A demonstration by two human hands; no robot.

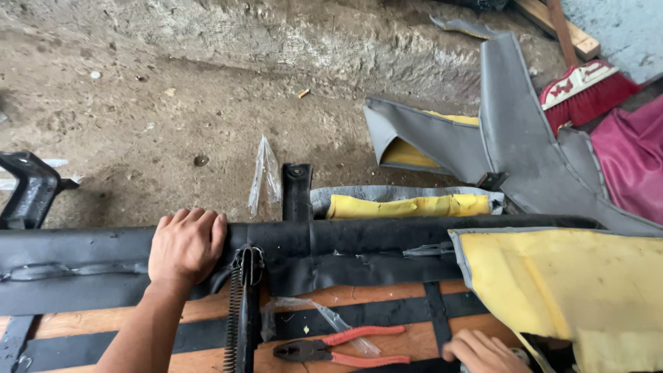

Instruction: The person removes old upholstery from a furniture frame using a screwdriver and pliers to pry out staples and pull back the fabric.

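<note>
Bare dirt floor (173,117), littered; rough concrete ledge (290,34) behind; red broom (587,90) far right; flat daylight.

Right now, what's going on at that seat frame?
A person leans over a black metal seat frame stripped of most of its padding. The left hand grips the frame's top bar, beside a coil spring hooked to it. The right hand rests low on the wooden boards under the frame, near the red-handled pliers, not holding them. Yellow foam with grey cover lies peeled aside on the dirt floor.
</note>
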